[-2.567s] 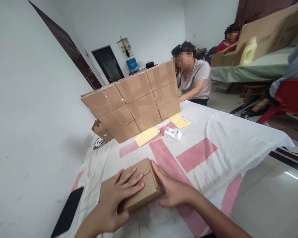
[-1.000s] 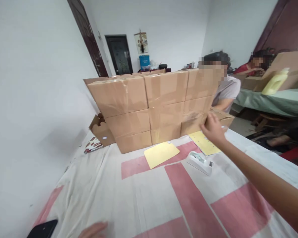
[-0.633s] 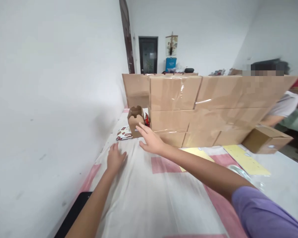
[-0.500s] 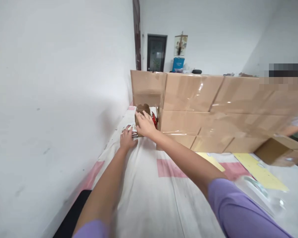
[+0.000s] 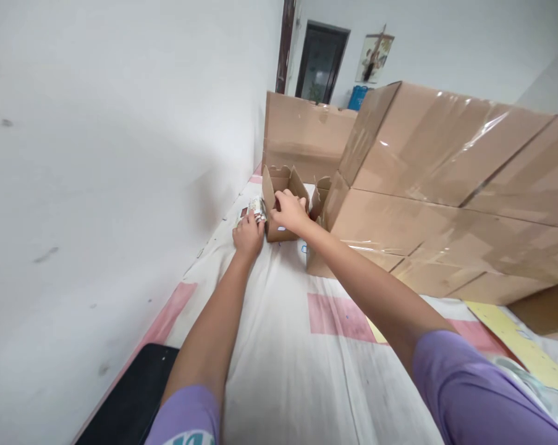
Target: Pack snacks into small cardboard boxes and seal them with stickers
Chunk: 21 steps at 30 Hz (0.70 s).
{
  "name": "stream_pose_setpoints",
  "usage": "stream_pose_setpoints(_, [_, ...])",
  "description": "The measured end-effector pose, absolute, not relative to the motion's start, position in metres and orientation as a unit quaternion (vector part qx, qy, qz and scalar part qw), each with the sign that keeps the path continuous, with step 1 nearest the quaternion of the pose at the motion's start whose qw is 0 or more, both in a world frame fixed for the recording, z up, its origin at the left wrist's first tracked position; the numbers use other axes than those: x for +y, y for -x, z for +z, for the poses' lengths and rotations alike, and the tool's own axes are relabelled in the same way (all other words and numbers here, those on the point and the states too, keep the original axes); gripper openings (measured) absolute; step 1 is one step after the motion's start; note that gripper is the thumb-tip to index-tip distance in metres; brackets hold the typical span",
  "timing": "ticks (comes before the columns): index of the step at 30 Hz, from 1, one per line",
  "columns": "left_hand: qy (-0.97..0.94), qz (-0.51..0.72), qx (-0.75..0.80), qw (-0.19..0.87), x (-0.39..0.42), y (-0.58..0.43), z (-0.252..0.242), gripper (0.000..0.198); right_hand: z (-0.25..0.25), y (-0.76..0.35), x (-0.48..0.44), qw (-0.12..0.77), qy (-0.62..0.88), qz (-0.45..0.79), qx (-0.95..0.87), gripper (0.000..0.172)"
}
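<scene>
A small open cardboard box (image 5: 272,233) stands on the cloth with its flaps up. My right hand (image 5: 290,211) is over its near side, fingers bent and closed; the fingertips and anything between them are hidden at the opening. To the left of the box, my left hand (image 5: 248,235) closes its fingers on the near end of some small printed packets (image 5: 256,207), which lean near the box's side. Another open carton (image 5: 320,196) shows its flaps just right of my right hand.
Large taped cartons (image 5: 403,142) are stacked along the right. A cardboard panel (image 5: 306,133) stands behind the small box, and the white wall (image 5: 121,185) runs along the left. A black flat object (image 5: 130,395) lies near left; yellow card (image 5: 533,349) lies at right.
My right hand has gone from spread fingers to bent ones at the box. My left hand has moved slightly forward with the packets, which now sit more raised. The view has tilted and shifted.
</scene>
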State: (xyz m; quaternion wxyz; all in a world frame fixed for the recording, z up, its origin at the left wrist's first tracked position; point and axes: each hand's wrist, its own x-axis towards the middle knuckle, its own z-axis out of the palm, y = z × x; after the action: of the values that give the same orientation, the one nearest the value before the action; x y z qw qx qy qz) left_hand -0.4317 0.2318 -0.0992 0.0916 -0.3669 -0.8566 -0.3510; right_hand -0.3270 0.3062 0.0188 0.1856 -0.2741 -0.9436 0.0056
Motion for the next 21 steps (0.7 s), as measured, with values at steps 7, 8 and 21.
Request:
stream_pose_setpoints(7, [0.325, -0.402, -0.849, 0.11, 0.19, 0.382, -0.065, 0.053, 0.034, 0.284, 0.265, 0.223, 0.198, 0.053, -0.953, 0.014])
stream_pose_setpoints(8, [0.324, -0.409, -0.845, 0.111, 0.179, 0.369, -0.063, 0.053, 0.038, 0.271, 0.255, 0.23, 0.185, 0.052, -0.954, 0.013])
stream_pose_setpoints(21, [0.426, -0.503, -0.745, 0.106, -0.04, 0.155, -0.076, 0.067, 0.055, 0.013, 0.117, 0.273, 0.014, 0.187, -0.944, 0.012])
